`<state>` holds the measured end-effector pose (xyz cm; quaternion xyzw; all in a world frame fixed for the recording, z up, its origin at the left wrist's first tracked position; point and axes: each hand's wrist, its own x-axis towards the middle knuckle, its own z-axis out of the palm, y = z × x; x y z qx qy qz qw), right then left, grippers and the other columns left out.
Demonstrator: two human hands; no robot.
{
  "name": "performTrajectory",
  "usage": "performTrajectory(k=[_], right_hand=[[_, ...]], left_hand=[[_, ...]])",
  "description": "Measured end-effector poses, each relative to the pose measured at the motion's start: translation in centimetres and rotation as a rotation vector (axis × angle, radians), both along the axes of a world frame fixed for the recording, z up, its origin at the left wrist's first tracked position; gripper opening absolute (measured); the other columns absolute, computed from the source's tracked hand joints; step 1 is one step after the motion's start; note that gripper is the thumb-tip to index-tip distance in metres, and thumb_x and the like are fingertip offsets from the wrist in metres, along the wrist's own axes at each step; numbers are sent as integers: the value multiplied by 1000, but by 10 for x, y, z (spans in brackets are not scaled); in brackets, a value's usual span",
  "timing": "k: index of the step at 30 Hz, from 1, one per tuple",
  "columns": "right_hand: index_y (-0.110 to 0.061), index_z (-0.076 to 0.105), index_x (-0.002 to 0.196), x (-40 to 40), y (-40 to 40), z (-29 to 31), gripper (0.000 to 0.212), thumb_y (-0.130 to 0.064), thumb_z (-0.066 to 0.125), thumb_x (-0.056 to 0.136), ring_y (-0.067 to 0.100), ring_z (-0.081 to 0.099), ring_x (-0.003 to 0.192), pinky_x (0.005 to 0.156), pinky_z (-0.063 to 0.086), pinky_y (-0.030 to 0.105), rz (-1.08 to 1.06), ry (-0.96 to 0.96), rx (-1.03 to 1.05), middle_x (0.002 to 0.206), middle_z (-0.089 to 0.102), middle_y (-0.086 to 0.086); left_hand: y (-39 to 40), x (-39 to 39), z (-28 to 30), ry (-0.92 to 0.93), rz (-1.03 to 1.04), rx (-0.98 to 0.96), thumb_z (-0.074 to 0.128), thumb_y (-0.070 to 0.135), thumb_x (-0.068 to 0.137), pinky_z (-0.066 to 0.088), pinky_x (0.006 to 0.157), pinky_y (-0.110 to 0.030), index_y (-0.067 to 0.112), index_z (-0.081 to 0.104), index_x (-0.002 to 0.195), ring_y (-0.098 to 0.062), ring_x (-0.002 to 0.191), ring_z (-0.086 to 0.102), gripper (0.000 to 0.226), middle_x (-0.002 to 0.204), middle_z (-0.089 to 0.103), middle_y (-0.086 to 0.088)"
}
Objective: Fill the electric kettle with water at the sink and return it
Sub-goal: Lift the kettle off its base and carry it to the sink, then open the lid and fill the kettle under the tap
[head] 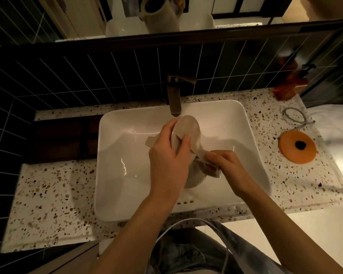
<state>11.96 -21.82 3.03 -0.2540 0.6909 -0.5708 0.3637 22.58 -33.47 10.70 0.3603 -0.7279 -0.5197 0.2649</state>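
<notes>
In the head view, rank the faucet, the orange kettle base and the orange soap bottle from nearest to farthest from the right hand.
From the right hand, which grips the kettle handle over the sink:
1. Faucet, behind the sink, up and left of the hand.
2. Orange kettle base, on the counter to the right, only slightly farther.
3. Orange soap bottle, back right corner by the tiles.

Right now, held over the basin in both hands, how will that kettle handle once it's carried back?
The kettle is probably rigid; its shell keeps shape under the left hand. Likely heavier once filled, so the right hand at the handle matters. Its lid looks open, so tilting may spill.
</notes>
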Motion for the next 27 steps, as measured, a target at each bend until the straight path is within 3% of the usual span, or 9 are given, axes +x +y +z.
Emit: performTrajectory(k=[3, 6, 8, 10, 13, 16, 19, 24, 27], right_hand=[[10, 51, 61, -3, 2, -5, 60, -46, 51, 83, 21, 41, 57, 60, 36, 26, -46, -19, -21, 59, 44, 16], [-3, 56, 54, -6, 6, -10, 56, -51, 51, 82, 25, 44, 60, 66, 37, 31, -146, -86, -17, 60, 48, 17], [-16, 61, 51, -7, 9, -13, 50, -50, 49, 85, 19, 49, 59, 68, 39, 30, -205, -132, -17, 56, 54, 8], [-19, 64, 48, -10, 11, -15, 50, -43, 47, 88, 14, 52, 57, 69, 40, 30, -257, -178, -26, 52, 58, 0], [-18, 63, 49, -16, 13, -19, 47, -41, 49, 87, 13, 51, 53, 65, 40, 28, -304, -221, -47, 49, 57, 0], [-11, 63, 53, -24, 15, -23, 51, -54, 61, 79, 13, 51, 52, 62, 41, 24, -294, -226, -67, 49, 56, 1], [-13, 65, 51, -33, 15, -26, 45, -51, 65, 74, 11, 52, 51, 59, 43, 19, -275, -252, -68, 48, 57, 0], [-17, 70, 50, -47, 10, -35, 38, -24, 53, 84, 8, 54, 51, 55, 44, 20, -313, -284, -39, 50, 59, -2], [-18, 65, 45, -58, 3, -35, 46, -20, 52, 89, 9, 49, 47, 56, 40, 21, -308, -281, 25, 45, 53, -3]], left_hand=[[-1, -3, 2, 31, -93, 74, 52, 35, 97, 48, 100, -24, 19, 52, 138, -8, 122, 54, 44, 135, 59, 4], [-10, -2, 1, 135, -94, 230, 36, 49, 97, 44, 95, -10, 19, 55, 135, 1, 123, 53, 53, 133, 61, 6], [-23, 0, -9, 124, 36, 189, 39, 43, 99, 41, 95, -8, 19, 58, 132, 2, 122, 53, 45, 131, 61, 7], [-38, 0, -27, 26, 165, 177, 50, 32, 99, 40, 105, -20, 22, 56, 133, -3, 125, 50, 36, 134, 58, 8], [-51, -1, -52, -158, 177, 416, 58, 33, 94, 36, 105, -31, 26, 48, 138, -11, 129, 43, 46, 140, 50, 7], [-55, -5, -72, -202, 89, 717, 64, 56, 77, 34, 109, -39, 32, 52, 133, -17, 129, 46, 62, 137, 54, 6], [-53, -13, -80, -201, 78, 795, 61, 67, 58, 32, 103, -35, 32, 57, 128, -13, 126, 47, 79, 132, 59, 8], [-53, -26, -88, -109, 85, 899, 56, 42, 90, 43, 85, -29, 19, 71, 113, -14, 102, 61, 36, 102, 72, 3], [-52, -34, -96, -116, 88, 945, 54, 42, 93, 44, 81, -27, 20, 72, 112, -12, 99, 61, 34, 95, 74, 6]])
